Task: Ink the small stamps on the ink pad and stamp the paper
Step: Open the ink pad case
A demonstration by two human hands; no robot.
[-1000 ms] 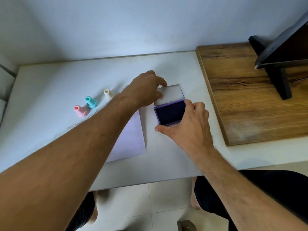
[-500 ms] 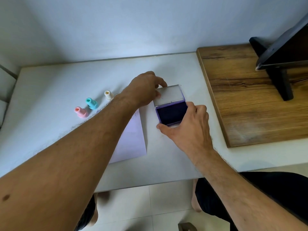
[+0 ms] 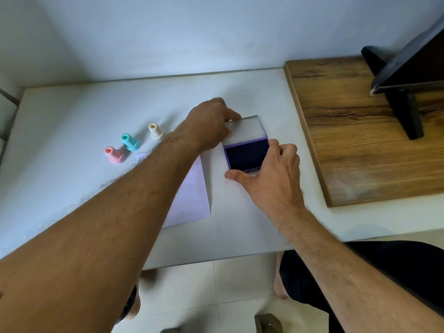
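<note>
Pink, teal and cream stamps (image 3: 131,143) stand untouched left of the paper (image 3: 192,200). Left hand (image 3: 209,126) pinches the clear lid (image 3: 245,127) (folded flat); right hand (image 3: 274,174) clasps the ink pad (image 3: 246,155) base between thumb and fingers. Risk: fingertips near the inked surface could smudge.

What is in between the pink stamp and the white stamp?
The teal stamp stands between the pink stamp and the white stamp, seen in the head view.
</note>
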